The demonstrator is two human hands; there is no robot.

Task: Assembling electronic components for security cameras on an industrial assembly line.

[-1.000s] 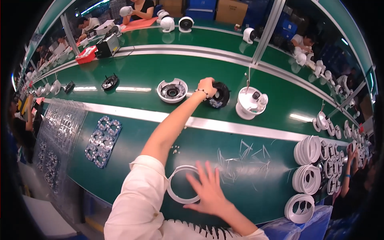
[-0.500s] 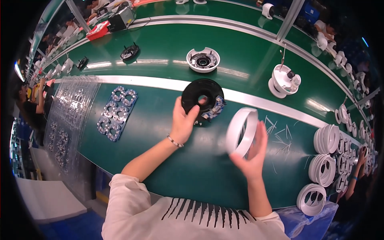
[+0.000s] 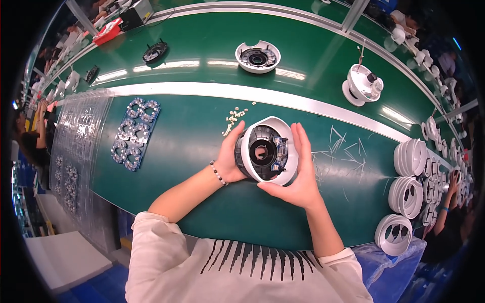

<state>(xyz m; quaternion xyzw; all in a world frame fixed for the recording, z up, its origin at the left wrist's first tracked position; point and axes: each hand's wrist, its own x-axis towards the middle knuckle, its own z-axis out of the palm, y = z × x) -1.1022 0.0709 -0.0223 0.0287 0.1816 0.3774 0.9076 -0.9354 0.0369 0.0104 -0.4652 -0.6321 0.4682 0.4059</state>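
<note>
White plastic now rings the black round module [image 3: 262, 151]: the white ring housing [image 3: 288, 174] that the right hand held apart and on edge half a second ago sits over the module, which then lay flat on the table under the left hand alone. A second back the left arm was stretched out to the far lane for that black part while the right hand lay on the ring close to the body. So two separate pieces have come together into one unit, raised and tilted toward the person at the middle of the green table [image 3: 192, 166], just in front of the chest.

Both hands are closed on it. The left hand [image 3: 233, 160] cups the dark back and left side, fingers hidden behind. The right hand [image 3: 298, 177] presses flat along the white rim, thumb under the lower edge. Whether the ring is fully seated I cannot quite tell; a small blue board shows inside at the right.

A scatter of small pale bits [image 3: 233, 118] lies just beyond the left hand. Farther left sits a panel of round LED boards [image 3: 134, 133]. Stacks of white rings [image 3: 410, 188] stand at the right, and another white dome base [image 3: 257, 55] waits on the far lane.
</note>
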